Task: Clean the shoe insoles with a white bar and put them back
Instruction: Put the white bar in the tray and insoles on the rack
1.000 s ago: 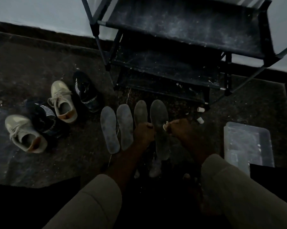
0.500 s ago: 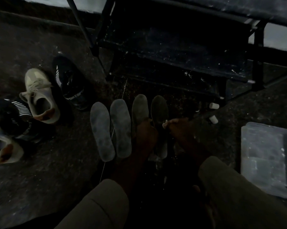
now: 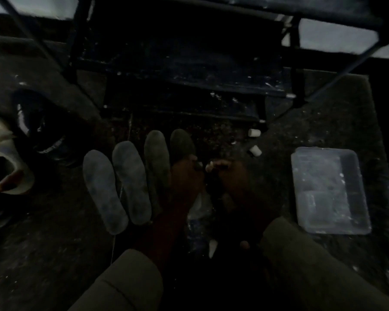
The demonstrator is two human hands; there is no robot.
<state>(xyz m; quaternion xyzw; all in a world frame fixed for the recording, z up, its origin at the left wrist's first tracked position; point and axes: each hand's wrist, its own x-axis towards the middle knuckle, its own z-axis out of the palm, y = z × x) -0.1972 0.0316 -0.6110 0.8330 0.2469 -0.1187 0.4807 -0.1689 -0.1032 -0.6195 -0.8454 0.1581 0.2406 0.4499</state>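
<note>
view dipped closer | white shoe (image 3: 3, 167) cut off left | hands' grip too dark

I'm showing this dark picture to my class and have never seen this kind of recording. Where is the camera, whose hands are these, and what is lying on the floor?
The camera sits on a person's head and looks down, so you see their own sleeves and bare hands. Four insoles lie side by side on the dark floor: two paler ones on the left, two darker ones beside them. The left hand rests on the rightmost insole. The right hand pinches a small white bar at its fingertips. Two more white pieces lie further away, near a clear plastic container on the right. A pale shoe and a black shoe sit at the left edge. Above stands a dark shoe rack. The picture is too dim and blurred for finer detail.
</note>
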